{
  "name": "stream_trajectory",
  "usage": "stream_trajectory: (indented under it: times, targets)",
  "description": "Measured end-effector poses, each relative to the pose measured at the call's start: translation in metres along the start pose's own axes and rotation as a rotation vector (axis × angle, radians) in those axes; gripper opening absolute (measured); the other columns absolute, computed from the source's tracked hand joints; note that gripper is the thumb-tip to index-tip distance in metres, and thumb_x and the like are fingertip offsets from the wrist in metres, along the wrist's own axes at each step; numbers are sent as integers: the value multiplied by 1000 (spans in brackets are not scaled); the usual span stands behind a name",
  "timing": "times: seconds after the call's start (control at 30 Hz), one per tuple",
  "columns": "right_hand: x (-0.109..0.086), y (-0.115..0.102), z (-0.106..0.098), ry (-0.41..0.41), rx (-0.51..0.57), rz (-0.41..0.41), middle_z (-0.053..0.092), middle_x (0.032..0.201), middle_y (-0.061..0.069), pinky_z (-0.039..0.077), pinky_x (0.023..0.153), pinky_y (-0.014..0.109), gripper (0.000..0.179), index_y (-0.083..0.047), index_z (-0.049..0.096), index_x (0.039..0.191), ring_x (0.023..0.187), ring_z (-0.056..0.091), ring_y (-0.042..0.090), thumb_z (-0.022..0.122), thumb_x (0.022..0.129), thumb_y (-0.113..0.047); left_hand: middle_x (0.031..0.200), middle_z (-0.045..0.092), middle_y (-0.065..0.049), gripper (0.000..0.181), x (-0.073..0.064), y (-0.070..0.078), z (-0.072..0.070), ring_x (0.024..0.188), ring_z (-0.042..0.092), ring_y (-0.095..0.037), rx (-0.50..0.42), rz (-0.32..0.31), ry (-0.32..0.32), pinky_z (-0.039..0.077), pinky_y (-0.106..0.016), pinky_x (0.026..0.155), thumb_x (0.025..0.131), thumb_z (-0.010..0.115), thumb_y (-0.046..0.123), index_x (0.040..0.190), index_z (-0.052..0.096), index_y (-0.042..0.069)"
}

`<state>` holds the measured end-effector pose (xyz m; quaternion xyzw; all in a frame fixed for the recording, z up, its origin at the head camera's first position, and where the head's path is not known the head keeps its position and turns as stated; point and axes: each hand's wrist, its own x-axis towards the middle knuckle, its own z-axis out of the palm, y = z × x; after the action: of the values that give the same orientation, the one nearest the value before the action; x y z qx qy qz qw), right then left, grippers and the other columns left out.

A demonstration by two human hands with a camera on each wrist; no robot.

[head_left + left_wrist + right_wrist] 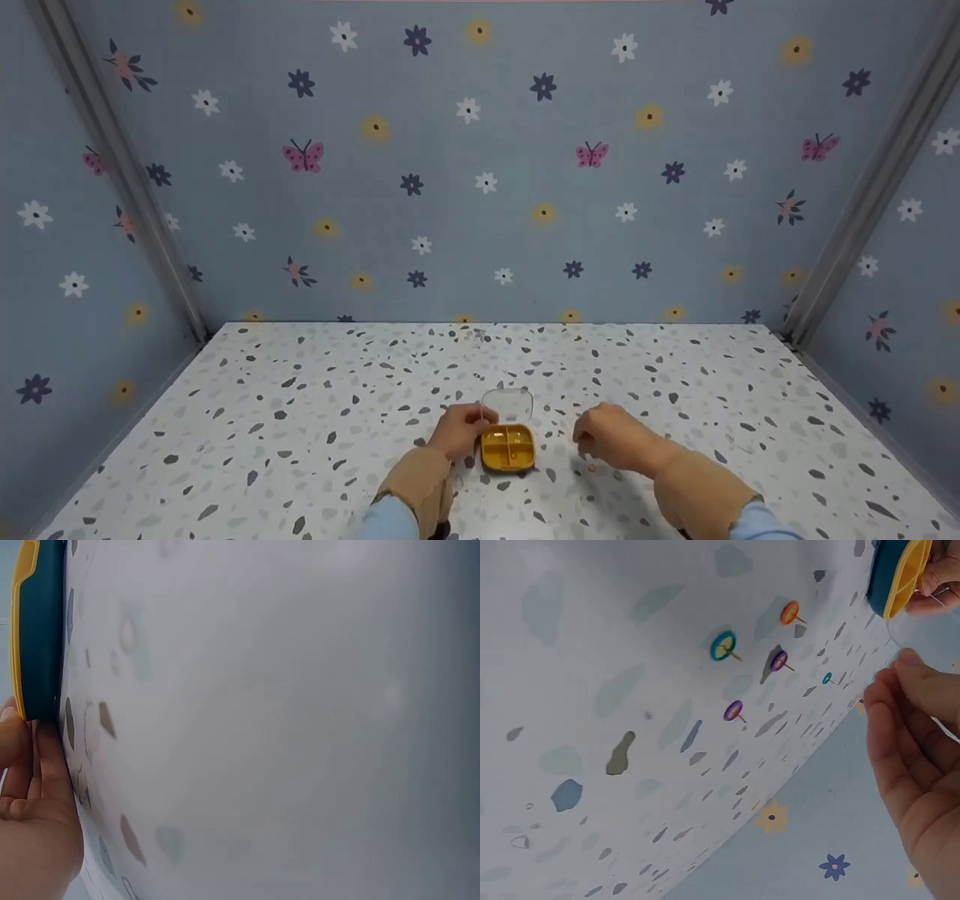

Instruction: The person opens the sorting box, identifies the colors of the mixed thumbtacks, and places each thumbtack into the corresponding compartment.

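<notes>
A small yellow-and-dark-teal pill box with four-way dividers stands on the table, its clear lid raised at the back. My left hand pinches the box's left end near the hinge, thumb at the rim and fingers lower down. To the right of the box, my right hand hovers with fingers loosely bent, and nothing shows between thumb and fingertips. Below it several thumbtacks lie point up, among them an orange thumbtack, a teal thumbtack and a purple thumbtack.
The white speckled table runs back to a pale blue wall printed with flowers and butterflies. Similar panels rise at the left and right, with grey metal posts in the corners.
</notes>
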<state>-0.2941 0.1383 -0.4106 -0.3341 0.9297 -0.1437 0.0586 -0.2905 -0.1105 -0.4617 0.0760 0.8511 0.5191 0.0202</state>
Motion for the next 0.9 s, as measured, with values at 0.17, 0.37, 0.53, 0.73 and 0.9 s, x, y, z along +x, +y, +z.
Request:
stream_trajectory:
  times: [0.17, 0.37, 0.53, 0.73, 0.9]
  targets:
    - [-8, 4, 10, -72, -12, 79, 65, 74, 1, 47, 62, 27, 11, -4, 71, 87, 67, 54, 12, 70, 75, -7, 105, 64, -14, 21, 0, 0, 0, 99, 57, -24, -11, -42, -1, 46, -40, 90, 90, 49, 0, 103, 65, 0]
    - [-14, 8, 19, -33, -56, 89, 63, 70, -2, 44, 62, 28, 5, -6, 71, 81, 64, 49, 11, 69, 76, -6, 107, 64, -12, 22, 1, 1, 1, 103, 57, -25, 0, -73, 0, 44, -41, 94, 90, 48, 1, 104, 65, 3]
    - [-15, 10, 25, 15, -84, 47, 60, 65, -2, 41, 54, 24, 6, -7, 68, 73, 57, 45, 8, 66, 77, -3, 107, 64, -12, 21, 2, 1, 1, 103, 56, -25, 15, -69, 0, 44, -41, 94, 90, 48, 1, 104, 65, 3]
    - [-13, 8, 27, 39, -88, 68, 61, 68, 1, 45, 57, 27, 7, -5, 68, 76, 60, 52, 13, 62, 77, -1, 107, 64, -12, 21, 5, 0, 2, 104, 56, -25, 15, -75, 6, 44, -40, 94, 90, 48, 1, 103, 65, 3]
    - [-10, 3, 24, 68, -58, 86, 62, 71, 2, 48, 63, 30, 9, -5, 67, 77, 66, 55, 16, 61, 78, 1, 104, 65, -13, 21, 5, -3, 2, 102, 57, -25, 3, -47, 6, 45, -39, 92, 90, 49, 0, 102, 65, 1]
